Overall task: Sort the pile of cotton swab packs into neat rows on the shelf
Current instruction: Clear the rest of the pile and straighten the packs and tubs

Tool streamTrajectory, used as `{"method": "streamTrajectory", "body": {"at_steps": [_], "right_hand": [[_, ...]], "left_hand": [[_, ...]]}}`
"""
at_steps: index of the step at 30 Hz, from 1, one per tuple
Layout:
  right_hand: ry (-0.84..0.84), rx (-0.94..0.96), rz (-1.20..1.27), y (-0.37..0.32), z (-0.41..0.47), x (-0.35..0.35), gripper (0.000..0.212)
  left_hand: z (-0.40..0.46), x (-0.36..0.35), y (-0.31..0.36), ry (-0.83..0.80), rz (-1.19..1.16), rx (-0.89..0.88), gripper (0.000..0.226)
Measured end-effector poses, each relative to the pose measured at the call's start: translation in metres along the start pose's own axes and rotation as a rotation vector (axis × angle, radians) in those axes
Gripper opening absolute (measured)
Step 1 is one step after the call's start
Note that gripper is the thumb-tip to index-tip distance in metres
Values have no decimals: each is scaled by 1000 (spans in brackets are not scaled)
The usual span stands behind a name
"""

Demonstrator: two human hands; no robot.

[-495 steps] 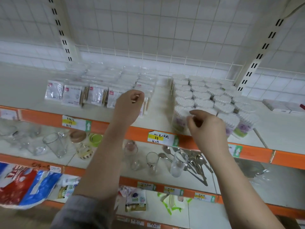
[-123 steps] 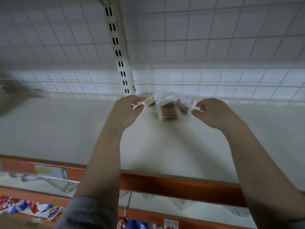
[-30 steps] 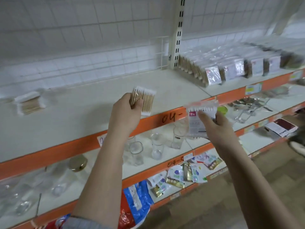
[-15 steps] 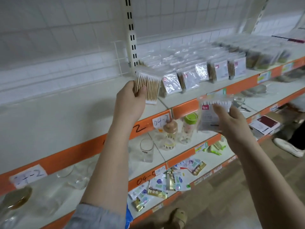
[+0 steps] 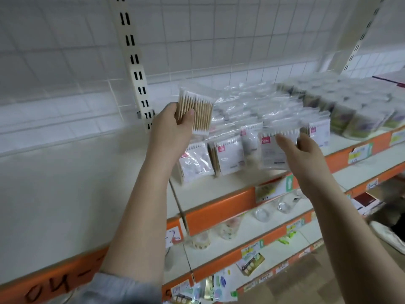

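My left hand (image 5: 173, 130) grips a clear pack of wooden-stick cotton swabs (image 5: 197, 110), held upright above the left end of the rows. My right hand (image 5: 300, 150) holds a second swab pack (image 5: 271, 150) with a red label, its white face toward me, in front of the front row. Rows of similar swab packs (image 5: 225, 156) stand on the white shelf (image 5: 65, 194), running back toward the wire grid wall.
Round tubs of swabs (image 5: 359, 119) fill the shelf to the right. A slotted upright post (image 5: 137, 69) rises behind my left hand. Orange shelf edges (image 5: 219, 207) carry price tags; glassware and small packets sit on lower shelves. A shoe (image 5: 390, 235) shows at lower right.
The view has swung right along the shelf and closer to the stocked rows. Both hands, each still holding its pack, have moved up to the rows of swab packs.
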State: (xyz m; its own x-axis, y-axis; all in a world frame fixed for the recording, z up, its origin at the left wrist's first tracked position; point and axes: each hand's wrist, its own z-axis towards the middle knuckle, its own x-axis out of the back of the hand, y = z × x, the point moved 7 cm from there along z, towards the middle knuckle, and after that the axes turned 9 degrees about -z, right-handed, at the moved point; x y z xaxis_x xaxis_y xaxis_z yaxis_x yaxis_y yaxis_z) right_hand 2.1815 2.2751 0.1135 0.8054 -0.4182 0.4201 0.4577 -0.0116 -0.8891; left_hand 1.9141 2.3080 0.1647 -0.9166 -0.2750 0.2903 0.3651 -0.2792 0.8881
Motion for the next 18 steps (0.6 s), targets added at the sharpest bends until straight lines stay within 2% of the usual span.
{"method": "streamTrajectory", "body": {"at_steps": [3, 6, 8, 10, 13, 18], "right_hand": [[-46, 101, -13, -4, 21, 3, 37], [-142, 167, 0, -8, 37, 2, 10], [-203, 193, 40, -5, 47, 0, 31], [-263, 246, 28, -5, 56, 0, 41], [-343, 290, 8, -6, 67, 0, 34], [-449, 346, -33, -8, 79, -3, 32]], "left_hand": [[4, -11, -1, 25, 12, 21, 11], [3, -15, -2, 98, 28, 55, 13], [-2, -15, 0, 174, 13, 67, 15], [-12, -14, 4, 263, -39, 75, 16], [-27, -16, 14, 367, -58, 62, 20], [-47, -30, 18, 448, 58, 118, 26]]}}
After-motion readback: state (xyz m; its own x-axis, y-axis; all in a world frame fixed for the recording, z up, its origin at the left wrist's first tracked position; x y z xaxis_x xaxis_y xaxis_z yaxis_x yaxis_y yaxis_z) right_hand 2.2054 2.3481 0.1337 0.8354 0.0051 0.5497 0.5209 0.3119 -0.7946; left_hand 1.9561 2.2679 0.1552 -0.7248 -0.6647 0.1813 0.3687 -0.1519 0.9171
